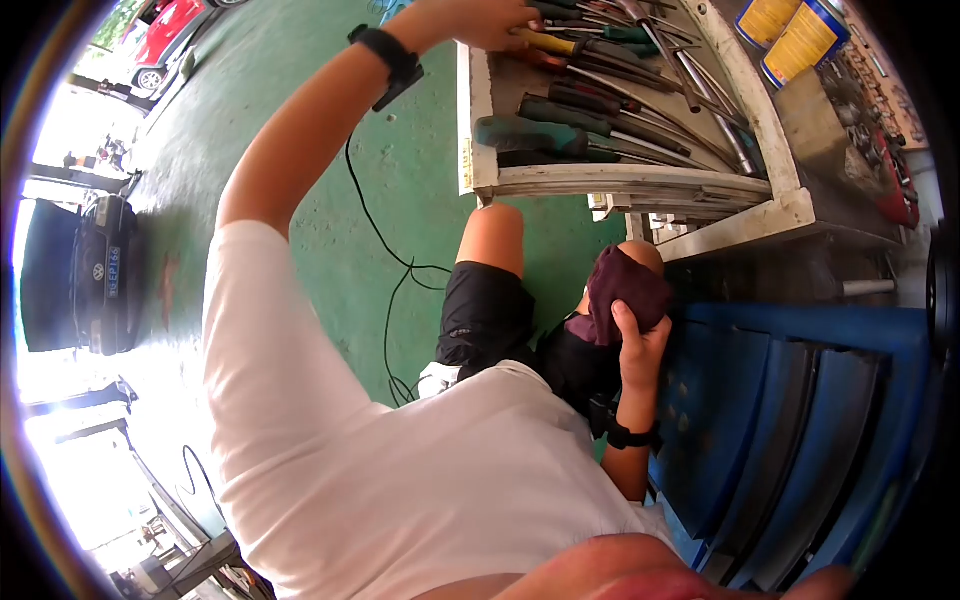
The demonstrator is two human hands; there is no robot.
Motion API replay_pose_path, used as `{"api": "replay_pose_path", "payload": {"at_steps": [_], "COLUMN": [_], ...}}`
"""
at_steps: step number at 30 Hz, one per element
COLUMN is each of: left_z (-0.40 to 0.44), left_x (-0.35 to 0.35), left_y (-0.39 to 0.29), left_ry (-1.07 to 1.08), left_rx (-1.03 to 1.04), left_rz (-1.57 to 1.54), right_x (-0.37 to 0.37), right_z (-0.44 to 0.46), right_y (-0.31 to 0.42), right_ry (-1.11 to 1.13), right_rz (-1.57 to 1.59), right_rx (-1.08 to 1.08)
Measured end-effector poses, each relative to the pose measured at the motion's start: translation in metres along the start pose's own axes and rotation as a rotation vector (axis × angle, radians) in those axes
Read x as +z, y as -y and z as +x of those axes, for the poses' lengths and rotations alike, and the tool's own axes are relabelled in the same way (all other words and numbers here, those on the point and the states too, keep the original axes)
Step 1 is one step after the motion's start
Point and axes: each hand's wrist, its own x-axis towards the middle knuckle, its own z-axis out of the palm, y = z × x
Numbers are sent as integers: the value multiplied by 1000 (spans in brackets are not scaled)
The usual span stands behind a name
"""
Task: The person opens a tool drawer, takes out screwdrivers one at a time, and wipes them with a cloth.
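My left hand (490, 20) is at the top, over the near edge of an open tool drawer (630, 180). Its fingers are closed at the end of a yellow-handled screwdriver (550, 43), which lies among the other tools. Close by are a teal-and-black-handled screwdriver (530, 135) and several more screwdrivers with dark or red handles. Long metal rods (722, 125) lie along the drawer's far side. Down by my right knee, my right hand (643, 345) grips a bunched maroon cloth (625, 290), thumb on top.
Yellow-and-blue cans (805, 42) and metal parts stand on the bench at the upper right. A blue cabinet (710, 420) is close on my right. A black cable (390, 330) runs over the green floor (300, 80). Cars, one dark (105, 275) and one red (170, 40), are at the left.
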Motion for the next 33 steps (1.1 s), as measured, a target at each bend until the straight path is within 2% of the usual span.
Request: {"api": "replay_pose_path", "payload": {"at_steps": [2, 3, 4, 6, 7, 8, 10, 11, 13, 17, 19, 20, 22, 24, 26, 28, 31, 33], "left_z": [20, 20, 25, 35, 27, 25, 17, 13, 5, -1, -12, -15, -26, -49, -70, -94, -134, -163], "left_x": [20, 9, 9, 5, 12, 15, 22, 25, 25, 1, -16, -16, -20, -20, -11, -13, -15, -18], "left_y": [25, 20, 21, 22, 13, 17, 29, 32, 30, 29, 18, 21, 24, 20, 21, 8, -14, -26], "left_ry": [122, 204, 206, 540, 377, 378, 188, 193, -20, -142, -365, -362, -344, -375, -307, -248, -162, -141], "left_rx": [155, 50, 56, -176, -313, -313, -184, -182, -171, -224, -214, -211, -89, -100, -117, -150, -225, -274], "left_rz": [342, 256, 260, 376, 274, 276, 187, 186, -35, -257, -352, -357, -740, -618, -412, -409, -460, -512], "right_x": [-3, -4, -8, -19, -20, -22, -26, -27, -28, -22, -21, -21, -22, -23, -26, -30, -35, -33], "right_z": [-2, -4, -5, -3, -2, -1, 3, 5, 8, 16, 18, 17, 15, 14, 11, 8, 6, 12], "right_y": [-1, -2, -6, -12, -12, -8, -8, -9, -11, -1, 1, -1, -2, -2, -10, -24, -25, -1], "right_ry": [-56, -103, -109, -138, -140, -139, -137, -140, -150, -76, -47, -66, -85, -98, -108, -119, -166, 31], "right_rz": [11, 24, 28, 17, 20, 24, 28, 20, 15, 86, 107, 78, 46, 25, 46, 66, -77, -164], "right_rx": [-23, -42, -43, -27, -30, -17, -4, -22, -40, 58, 79, 55, 31, -19, -18, -15, -83, -133]}}
